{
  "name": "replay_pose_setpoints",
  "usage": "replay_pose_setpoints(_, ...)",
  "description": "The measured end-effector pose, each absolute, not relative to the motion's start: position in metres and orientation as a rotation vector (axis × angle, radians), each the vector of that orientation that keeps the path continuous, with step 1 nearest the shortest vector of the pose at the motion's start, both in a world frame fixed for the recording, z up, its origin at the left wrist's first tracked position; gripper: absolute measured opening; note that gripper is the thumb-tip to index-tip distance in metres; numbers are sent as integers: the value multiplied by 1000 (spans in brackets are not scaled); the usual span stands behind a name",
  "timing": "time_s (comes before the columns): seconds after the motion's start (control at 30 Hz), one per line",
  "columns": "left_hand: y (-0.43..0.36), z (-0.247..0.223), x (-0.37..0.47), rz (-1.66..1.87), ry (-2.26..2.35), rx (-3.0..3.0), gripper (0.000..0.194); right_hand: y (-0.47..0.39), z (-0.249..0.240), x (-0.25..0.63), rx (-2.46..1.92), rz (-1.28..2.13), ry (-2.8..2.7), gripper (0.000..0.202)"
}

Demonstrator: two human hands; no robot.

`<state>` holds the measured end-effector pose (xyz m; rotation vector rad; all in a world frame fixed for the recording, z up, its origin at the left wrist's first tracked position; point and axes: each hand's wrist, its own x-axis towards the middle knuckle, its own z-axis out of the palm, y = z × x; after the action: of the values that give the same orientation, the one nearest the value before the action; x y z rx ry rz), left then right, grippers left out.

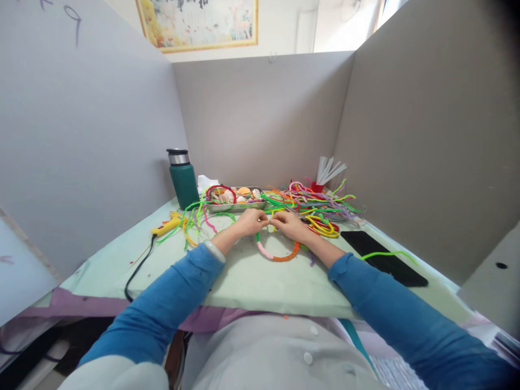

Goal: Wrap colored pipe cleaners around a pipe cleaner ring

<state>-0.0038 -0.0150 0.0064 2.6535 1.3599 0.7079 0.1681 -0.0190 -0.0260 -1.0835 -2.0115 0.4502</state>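
Note:
A ring wrapped in fuzzy pipe cleaners (284,258) hangs or rests just in front of my hands, with orange, pink and green stretches along its lower arc. My left hand (252,221) is closed in a pinch at the ring's upper side. Fingertip to fingertip with it, my right hand (287,224) also pinches there, and a short bit of yellow pipe cleaner (273,228) shows just below. The exact spot between the fingertips is too small to make out. Left of my left hand lies a green curved pipe cleaner (226,215).
Behind my hands stands a metal tray (239,206) of small decorations, beside a heap of coloured pipe cleaners (309,197). A yellow glue gun (167,224) and green bottle (183,181) are at left. White sticks (327,172) and a black phone-like slab (384,257) are at right.

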Motion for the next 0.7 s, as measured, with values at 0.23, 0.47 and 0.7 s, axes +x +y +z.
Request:
replay_pose_setpoints(0.23, -15, 5, -4, 769, 1356, 2648, 23, -21, -24, 168, -1088, 440, -2007, 27)
replay_pose_setpoints(0.47, -14, 4, -5, 775, 1341, 2685, 22, -19, -25, 168, -1092, 425, -2014, 27)
replay_pose_setpoints(0.7, -13, 2, -6, 772, 1296, 2707, 22, -17, -28, 168, -1088, 445, -2022, 27)
